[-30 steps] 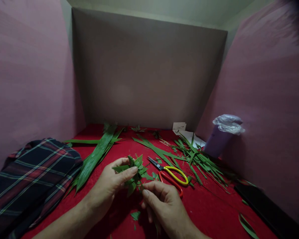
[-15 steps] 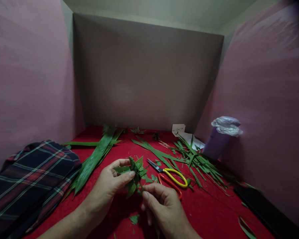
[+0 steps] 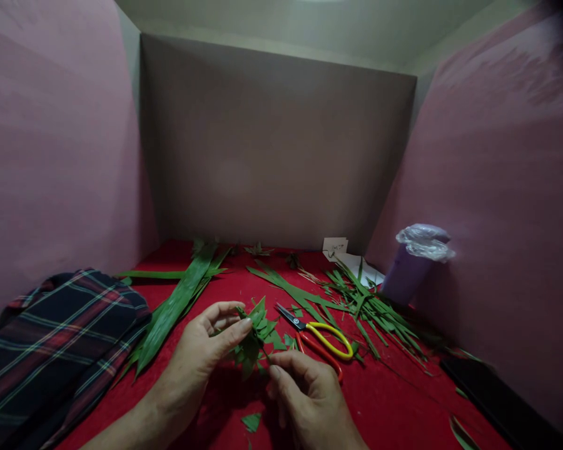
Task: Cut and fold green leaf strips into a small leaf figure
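Note:
My left hand (image 3: 201,350) pinches a small spiky piece folded from green leaf strips (image 3: 256,331) between thumb and forefinger, just above the red tabletop (image 3: 394,394). My right hand (image 3: 309,394) sits below and to the right of it, fingers curled, its forefinger and thumb pinched at the lower stem end of the same leaf piece. Scissors with one yellow and one red handle (image 3: 321,336) lie shut on the cloth just right of both hands.
Long whole green leaves (image 3: 178,300) lie left of centre, and a heap of cut leaf strips (image 3: 366,300) lies to the right. A plaid cloth (image 3: 51,350) covers the left edge. A purple cup with a plastic-film top (image 3: 415,262) stands far right. Panels wall three sides.
The hands have shifted slightly and the leaf piece has turned a little between the fingers. The view has tilted a bit; scissors and leaves lie where they were.

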Available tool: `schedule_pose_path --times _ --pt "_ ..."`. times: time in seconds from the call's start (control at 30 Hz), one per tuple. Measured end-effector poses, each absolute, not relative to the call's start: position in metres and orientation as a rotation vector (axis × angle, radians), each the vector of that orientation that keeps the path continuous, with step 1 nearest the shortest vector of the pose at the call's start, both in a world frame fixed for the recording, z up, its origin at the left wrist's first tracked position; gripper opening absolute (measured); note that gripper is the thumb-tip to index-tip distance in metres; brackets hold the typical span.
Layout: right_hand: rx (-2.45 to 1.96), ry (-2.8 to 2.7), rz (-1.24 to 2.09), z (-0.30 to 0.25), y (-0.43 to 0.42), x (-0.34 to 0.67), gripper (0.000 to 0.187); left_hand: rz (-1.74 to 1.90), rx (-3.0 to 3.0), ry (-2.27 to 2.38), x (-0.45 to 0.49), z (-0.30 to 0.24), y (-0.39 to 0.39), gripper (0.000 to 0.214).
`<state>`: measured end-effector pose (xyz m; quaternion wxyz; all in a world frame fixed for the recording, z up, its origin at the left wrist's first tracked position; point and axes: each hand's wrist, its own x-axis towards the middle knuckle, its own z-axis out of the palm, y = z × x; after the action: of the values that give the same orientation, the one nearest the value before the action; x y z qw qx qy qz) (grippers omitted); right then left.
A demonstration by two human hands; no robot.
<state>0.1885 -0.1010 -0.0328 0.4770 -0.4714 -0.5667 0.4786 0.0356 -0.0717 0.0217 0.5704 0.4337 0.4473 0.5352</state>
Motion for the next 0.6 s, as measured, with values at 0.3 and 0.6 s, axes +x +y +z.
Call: schedule_pose_path --times 0.3,0.6 --pt "-1.173 -1.482 1.115 -0.0314 -0.1023 0.1899 0.026 1.22 1.015 0.963 0.0325 0.0175 -0.0702 0.032" --pt "-1.136 -1.395 1.22 -0.0275 -0.1034 0.1908 0.028 1.23 1.023 1.005 0.0327 0.0209 -0.0709 0.031"
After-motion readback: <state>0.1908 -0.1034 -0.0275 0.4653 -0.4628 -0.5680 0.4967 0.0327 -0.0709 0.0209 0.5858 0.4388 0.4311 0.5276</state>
